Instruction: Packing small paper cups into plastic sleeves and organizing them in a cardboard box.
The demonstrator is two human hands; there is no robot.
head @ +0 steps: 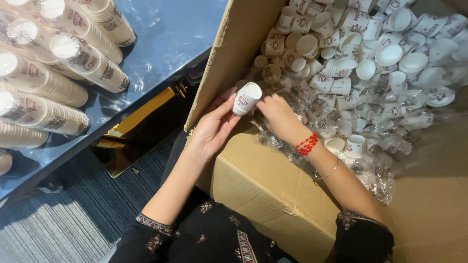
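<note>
— What's over at the upper left of the frame?

— Long stacks of nested white paper cups with red print (pixel 53 73), lying on their sides on a glossy blue tabletop (pixel 170 34). Below it, at the lower left, grey striped carpet (pixel 63 219).

— And the person's hands?

— Near the middle. The left hand (pixel 214 127) is half curled, fingers bent upward, thumb and fingertips holding a small white paper cup with a red mark (pixel 246 98) by its side. The cup is tilted, mouth toward the upper right, just at the inner edge of the big brown cardboard box (pixel 273 195).

— The right one?

— The right hand (pixel 279 117), with a red thread bracelet (pixel 307 144) and a thin metal bangle (pixel 327 173) on the wrist, has its fingers bunched loosely, tips touching the same cup's rim side. Whether it truly grips, I cannot tell.

— Further right?

— Inside the box, a heap of loose small white paper cups (pixel 370 53) fills the upper right, some on crumpled clear plastic wrap (pixel 375 165).
</note>
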